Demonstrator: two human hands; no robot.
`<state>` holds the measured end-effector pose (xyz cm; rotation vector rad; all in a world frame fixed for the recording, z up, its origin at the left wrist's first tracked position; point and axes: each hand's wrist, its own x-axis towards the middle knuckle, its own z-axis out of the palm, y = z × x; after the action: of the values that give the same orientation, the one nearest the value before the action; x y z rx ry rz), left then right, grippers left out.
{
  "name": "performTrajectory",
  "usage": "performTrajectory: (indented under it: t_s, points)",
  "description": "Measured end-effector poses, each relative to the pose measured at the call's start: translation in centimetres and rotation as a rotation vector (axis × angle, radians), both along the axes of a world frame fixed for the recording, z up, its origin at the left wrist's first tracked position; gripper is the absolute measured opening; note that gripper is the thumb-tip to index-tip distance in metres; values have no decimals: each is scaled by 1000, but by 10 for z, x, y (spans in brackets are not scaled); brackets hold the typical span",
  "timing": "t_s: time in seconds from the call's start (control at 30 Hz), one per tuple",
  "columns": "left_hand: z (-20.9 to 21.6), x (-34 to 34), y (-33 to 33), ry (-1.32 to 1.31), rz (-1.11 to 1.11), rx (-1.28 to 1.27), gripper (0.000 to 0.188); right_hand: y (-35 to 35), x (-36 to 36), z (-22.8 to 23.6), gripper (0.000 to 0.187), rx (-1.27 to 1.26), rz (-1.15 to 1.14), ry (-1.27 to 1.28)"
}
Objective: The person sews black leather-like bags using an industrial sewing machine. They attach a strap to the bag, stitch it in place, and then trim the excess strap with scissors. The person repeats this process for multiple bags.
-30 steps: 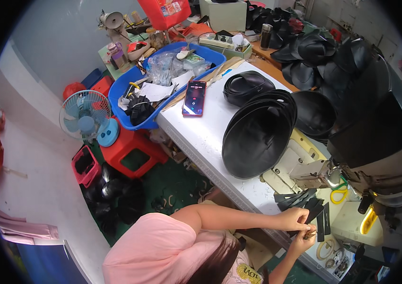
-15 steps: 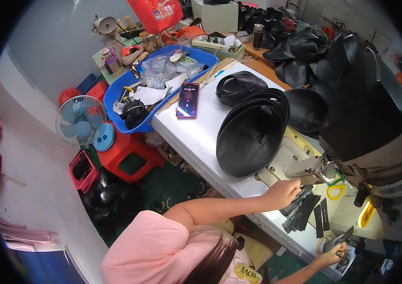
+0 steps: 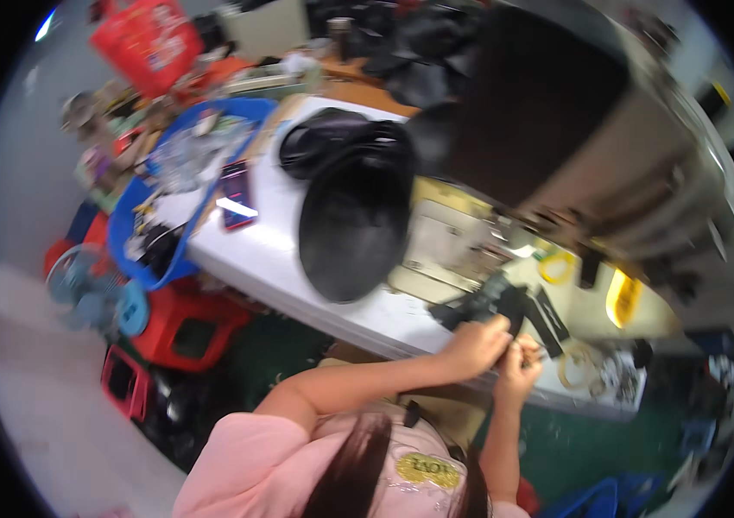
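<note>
Starting nearest: pink shirt (image 3: pixel 246 457) along lower edge, both forearms reaching out to near side of white table (image 3: pixel 255 268). Left hand (image 3: pixel 475 348) and right hand (image 3: pixel 520 364) close together, just beside each other. Left: fingers curled in at near end of black strips (image 3: pixel 492 298); motion blur, can't tell if gripping one. Right: fingertips drawn together, dark bit showing there; can't tell if strip or something else, nor how firmly pinched. Strips in a loose pile just beyond hands, with a separate pair (image 3: pixel 548 315) to the right. Step in hand, as a guess: handling strips by fingertip at the pile. Next move likely calls for a sure pinch on a single strip, without dragging neighbours along. Farther: tan ring (image 3: pixel 572 367) on right, pale sewing machine (image 3: pixel 440 250), yellow loop (image 3: pixel 557 268). Then stacked black curved pieces (image 3: pixel 354 233), phone (image 3: pixel 233 186), blue tub (image 3: pixel 144 269).
</note>
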<state>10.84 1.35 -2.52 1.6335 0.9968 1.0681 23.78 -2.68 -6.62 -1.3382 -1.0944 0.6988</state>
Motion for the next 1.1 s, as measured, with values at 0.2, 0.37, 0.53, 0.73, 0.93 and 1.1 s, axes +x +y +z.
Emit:
performTrajectory:
  t_s: [0.2, 0.37, 0.53, 0.73, 0.93, 1.1]
  points:
    - [-17, -49, 27, 193, 148, 1, 22, -6, 62, 50, 2, 145, -267, 481]
    - [-6, -37, 45, 29, -249, -314, 22, 20, 39, 11, 5, -204, -99, -56]
    - [-38, -24, 65, 552, 168, 359, 21, 44, 25, 9, 11, -13, -168, -476]
    - [-19, -9, 37, 347, 239, 360, 22, 19, 73, 20, 16, -266, -219, -842]
    - [-21, 40, 11, 120, -91, 101, 15, 25, 74, 21, 21, -231, -208, -834]
    - [-22, 61, 17, 41, -143, 20, 12, 41, 73, 9, 22, -161, -290, -784]
